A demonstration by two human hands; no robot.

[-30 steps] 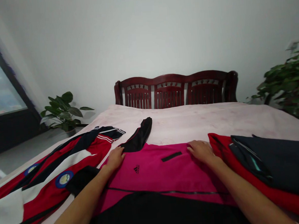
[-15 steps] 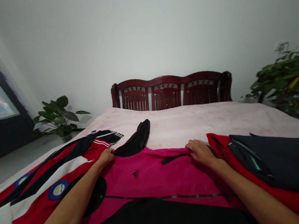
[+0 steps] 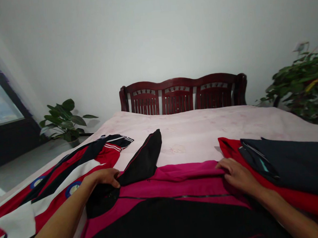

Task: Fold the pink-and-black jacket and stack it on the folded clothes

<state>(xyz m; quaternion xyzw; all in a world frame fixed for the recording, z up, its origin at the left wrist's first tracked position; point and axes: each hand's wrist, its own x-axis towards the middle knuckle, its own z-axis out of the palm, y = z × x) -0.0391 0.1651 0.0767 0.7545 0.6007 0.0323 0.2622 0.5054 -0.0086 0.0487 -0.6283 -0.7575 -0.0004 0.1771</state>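
Note:
A magenta and black sports shirt [image 3: 180, 190] lies on the bed in front of me, its far edge folded back toward me. My left hand [image 3: 104, 176] grips the shirt's left corner, where a black sleeve [image 3: 144, 158] trails away across the bed. The right corner of the fold is pinched under my right hand [image 3: 237, 175]. Both forearms reach in from the bottom of the view.
A red, white and navy jacket [image 3: 57, 180] lies to the left. A dark folded garment [image 3: 293, 164] on a red one [image 3: 303, 203] sits at right. The pale pink bed [image 3: 203, 126] runs to a dark wooden headboard [image 3: 183, 95]. Potted plants stand at left [image 3: 63, 118] and right [image 3: 303, 83].
Both hands have pulled the shirt's far edge toward me, folding it over; the logo is now hidden. The black sleeve stretched out as it moved.

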